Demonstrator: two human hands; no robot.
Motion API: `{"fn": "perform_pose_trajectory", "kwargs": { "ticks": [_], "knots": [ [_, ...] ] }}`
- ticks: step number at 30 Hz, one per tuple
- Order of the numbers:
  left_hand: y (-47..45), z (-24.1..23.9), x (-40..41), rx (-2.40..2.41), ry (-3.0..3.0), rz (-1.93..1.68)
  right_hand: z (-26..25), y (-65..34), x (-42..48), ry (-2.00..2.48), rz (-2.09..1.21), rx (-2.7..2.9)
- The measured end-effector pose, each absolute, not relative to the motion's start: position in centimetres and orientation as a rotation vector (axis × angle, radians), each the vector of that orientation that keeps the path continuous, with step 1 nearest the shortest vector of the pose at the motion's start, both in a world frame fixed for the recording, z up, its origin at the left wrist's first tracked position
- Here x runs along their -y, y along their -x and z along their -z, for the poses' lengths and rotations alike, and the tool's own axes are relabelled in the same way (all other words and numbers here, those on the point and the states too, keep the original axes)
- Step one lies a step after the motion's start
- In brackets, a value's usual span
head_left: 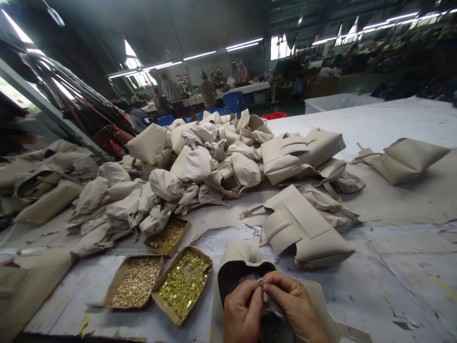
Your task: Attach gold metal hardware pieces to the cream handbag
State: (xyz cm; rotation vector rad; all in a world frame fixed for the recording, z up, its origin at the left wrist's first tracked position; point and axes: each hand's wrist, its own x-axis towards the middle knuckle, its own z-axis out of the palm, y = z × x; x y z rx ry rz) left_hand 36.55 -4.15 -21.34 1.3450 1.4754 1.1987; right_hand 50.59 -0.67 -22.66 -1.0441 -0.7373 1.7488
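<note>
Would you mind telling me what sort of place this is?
Probably a handbag factory floor: a heap of unfinished beige leather bags on a long worktable, cardboard trays of small brass fittings, and both hands working one bag.

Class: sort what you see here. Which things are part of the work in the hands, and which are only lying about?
In the work: left hand, right hand, the bag they hold, small metal fitting pinched between fingers, three boxes of brass hardware.

Lying about: heap of bags, flat bag, far bag.
</note>
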Motion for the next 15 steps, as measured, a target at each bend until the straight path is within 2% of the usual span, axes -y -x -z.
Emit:
{"fn": "perform_pose_trajectory", "kwargs": {
  "ticks": [15],
  "knots": [
    [-36.53,21.99,4.39,-1.491,-1.442,-1.218,22.29,-50.49,0.8,1.077,-1.76,0.729]
  ]
}}
